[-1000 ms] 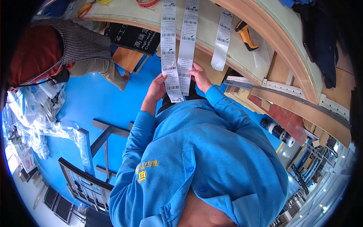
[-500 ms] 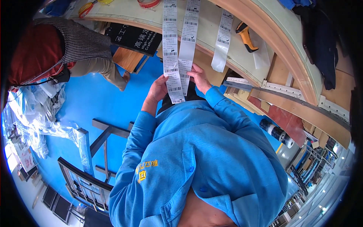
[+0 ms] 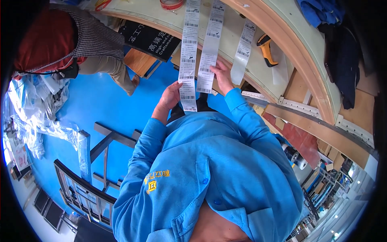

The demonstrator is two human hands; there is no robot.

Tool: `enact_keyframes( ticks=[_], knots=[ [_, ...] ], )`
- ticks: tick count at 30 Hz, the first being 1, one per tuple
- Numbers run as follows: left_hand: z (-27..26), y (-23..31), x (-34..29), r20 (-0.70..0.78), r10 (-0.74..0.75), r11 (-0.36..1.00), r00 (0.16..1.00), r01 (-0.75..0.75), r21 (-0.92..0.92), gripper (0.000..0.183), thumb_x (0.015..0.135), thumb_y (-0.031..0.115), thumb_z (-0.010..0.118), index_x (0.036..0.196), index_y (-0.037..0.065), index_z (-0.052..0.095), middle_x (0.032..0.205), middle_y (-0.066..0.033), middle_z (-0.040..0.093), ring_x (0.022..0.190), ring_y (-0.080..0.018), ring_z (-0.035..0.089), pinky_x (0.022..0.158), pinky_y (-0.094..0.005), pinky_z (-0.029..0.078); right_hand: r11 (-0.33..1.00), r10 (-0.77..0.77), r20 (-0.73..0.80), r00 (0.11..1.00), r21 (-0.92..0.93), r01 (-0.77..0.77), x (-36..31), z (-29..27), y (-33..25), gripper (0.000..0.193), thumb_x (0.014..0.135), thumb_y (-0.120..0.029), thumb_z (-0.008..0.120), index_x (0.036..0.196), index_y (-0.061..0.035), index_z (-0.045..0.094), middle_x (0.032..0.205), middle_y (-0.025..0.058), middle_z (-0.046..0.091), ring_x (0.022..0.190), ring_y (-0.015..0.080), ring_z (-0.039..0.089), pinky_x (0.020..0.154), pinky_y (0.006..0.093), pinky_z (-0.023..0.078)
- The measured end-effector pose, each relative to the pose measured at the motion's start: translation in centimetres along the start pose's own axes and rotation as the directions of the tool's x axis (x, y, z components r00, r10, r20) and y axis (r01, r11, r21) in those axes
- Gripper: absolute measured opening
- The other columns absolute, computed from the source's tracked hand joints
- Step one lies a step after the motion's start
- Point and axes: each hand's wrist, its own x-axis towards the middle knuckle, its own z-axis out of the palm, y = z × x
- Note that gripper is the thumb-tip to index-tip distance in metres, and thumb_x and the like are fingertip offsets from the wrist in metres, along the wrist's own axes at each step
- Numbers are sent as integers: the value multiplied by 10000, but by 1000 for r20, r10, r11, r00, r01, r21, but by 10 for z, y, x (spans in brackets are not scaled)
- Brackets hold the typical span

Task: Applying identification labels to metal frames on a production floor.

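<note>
Two long white barcode label strips hang down over the bench edge in front of me. My left hand pinches the left label strip by its left edge, close to the lower end. The right label strip is pinched near its lower end by my right hand. A gap now shows between the two strips. Dark pen marks stand on both. A third, shorter label strip lies over the bench edge to the right of my right hand, untouched.
A yellow-and-black barcode scanner lies on the curved bench, with a red tape roll at its far side. To the left, a person in a checked garment bends over. Dark metal frames and plastic-wrapped pieces occupy the left floor.
The two strips have come apart at their lower ends, where they overlapped before. My right hand has moved right and slightly up with its strip. My left hand keeps its hold.
</note>
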Motion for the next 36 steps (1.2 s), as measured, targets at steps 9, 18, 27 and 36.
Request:
enact_keyframes(
  ticks=[9,18,27,36],
  knots=[
    [7,-2,5,22,41,999,999,-41,30,375,922,167,424,1256,-2,428,1210,-165,514,1079,-278,521,952,-397,372,523,-661,-101,744,-772,360,56,-22,-59,408,776,7,572,1177,-3,496,959,122,599,787,195,576,745,285,470],
    [-34,-4,-14,-170,416,882,893,-352,314,279,862,192,505,1078,47,605,1047,-109,618,924,-235,590,821,-334,455,959,7,108,994,-281,23,-19,37,-18,356,863,-274,552,1147,-60,524,984,57,594,806,137,555,672,225,458],
    [-43,-28,-54,-376,643,731,668,-389,561,259,816,161,528,1026,39,618,982,-102,634,842,-238,589,765,-348,468,909,367,417,832,28,-415,52,3,-28,311,899,-175,517,1168,-18,519,1070,111,611,964,205,588,818,279,460],
    [-79,-48,-142,-318,561,671,764,-195,716,241,770,129,552,974,30,632,918,-95,649,761,-241,588,709,-362,481,266,764,517,387,293,-918,-18,106,-23,151,875,-112,530,989,-22,572,871,92,629,783,187,585,729,280,466]
  ],
)
